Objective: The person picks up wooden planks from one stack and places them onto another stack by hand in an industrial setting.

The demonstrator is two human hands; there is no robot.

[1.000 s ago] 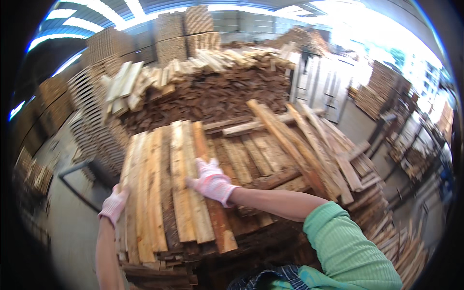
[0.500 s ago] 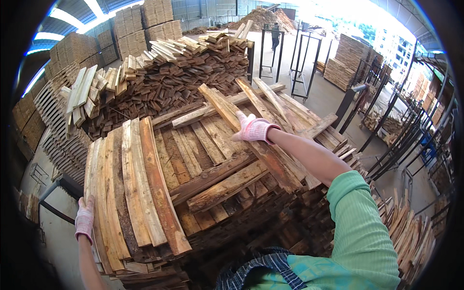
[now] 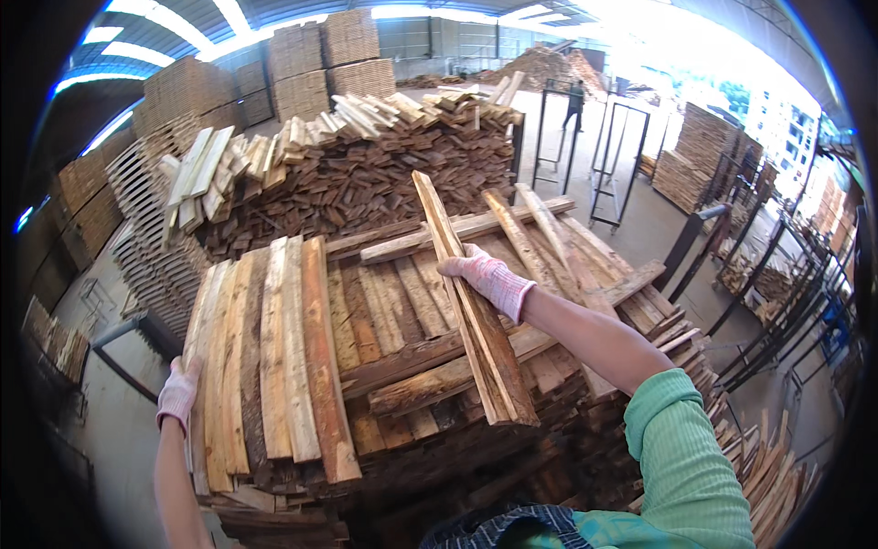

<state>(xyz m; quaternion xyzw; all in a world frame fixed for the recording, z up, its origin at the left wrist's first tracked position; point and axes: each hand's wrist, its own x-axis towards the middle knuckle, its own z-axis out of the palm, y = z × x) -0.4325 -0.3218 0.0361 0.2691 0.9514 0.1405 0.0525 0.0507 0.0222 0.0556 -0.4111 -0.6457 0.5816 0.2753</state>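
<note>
My right hand [image 3: 494,279], in a pale pink knit glove, grips a long rough wooden board [image 3: 480,352] around its middle. The board slants above the stack, its near end lifted; a lengthwise dark line leaves unclear whether it is one piece or two. My left hand [image 3: 177,393], gloved alike, rests with fingers extended against the outer edge of the leftmost board in a row of boards [image 3: 274,366] laid side by side. Right of that row, crosswise boards [image 3: 407,352] lie over a lower layer. Several loose boards [image 3: 540,242] lie askew at the right.
A high heap of loose boards [image 3: 366,174] stands beyond the stack. Black metal posts [image 3: 686,252] rise at right, and a metal bar [image 3: 123,334] stands at left. Bundled timber [image 3: 700,160] and a distant person [image 3: 573,105] are at the back right.
My right hand has raised the board off the loose boards and swung it leftward, steeper than before. The left hand stays at the row's edge. The whole view has shifted slightly.
</note>
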